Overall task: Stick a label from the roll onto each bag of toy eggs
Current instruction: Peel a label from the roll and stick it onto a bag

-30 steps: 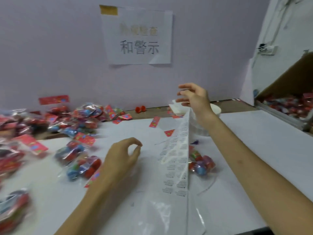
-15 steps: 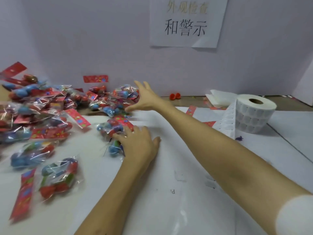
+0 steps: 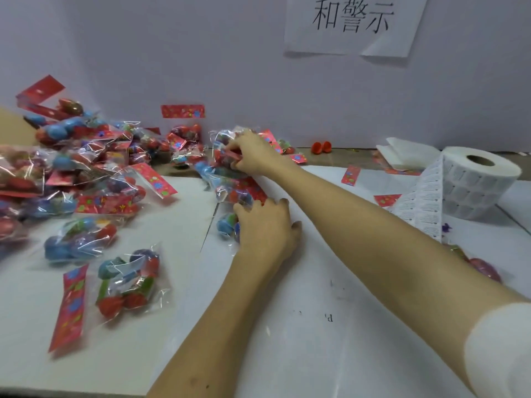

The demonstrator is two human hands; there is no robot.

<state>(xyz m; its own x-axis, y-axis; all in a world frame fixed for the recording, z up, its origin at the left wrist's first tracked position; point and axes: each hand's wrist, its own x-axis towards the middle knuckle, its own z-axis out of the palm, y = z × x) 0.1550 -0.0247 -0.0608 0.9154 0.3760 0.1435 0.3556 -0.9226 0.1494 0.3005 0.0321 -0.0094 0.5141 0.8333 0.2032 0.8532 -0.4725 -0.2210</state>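
Several clear bags of coloured toy eggs with red header cards lie heaped at the left and back of the white table. My right hand (image 3: 253, 158) reaches far forward and grips one bag (image 3: 225, 156) at the edge of that heap. My left hand (image 3: 265, 228) lies over a nearer bag (image 3: 227, 225), fingers curled down on it and thumb spread to the right. The white label roll (image 3: 474, 182) stands at the right, with a loose strip of labels (image 3: 421, 205) hanging off its left side. Another bag (image 3: 485, 268) shows partly behind my right forearm.
Two bags (image 3: 129, 285) (image 3: 77, 242) lie apart at front left, beside a loose red header card (image 3: 70, 308). A paper sign (image 3: 353, 24) is taped to the back wall. Folded white paper (image 3: 408, 153) and a small red piece (image 3: 321, 147) lie near the wall.
My right hand has closed on a bag at the heap, where half a second ago its fingers were stretched out. My left hand stays on the nearer bag. The camera has moved closer.
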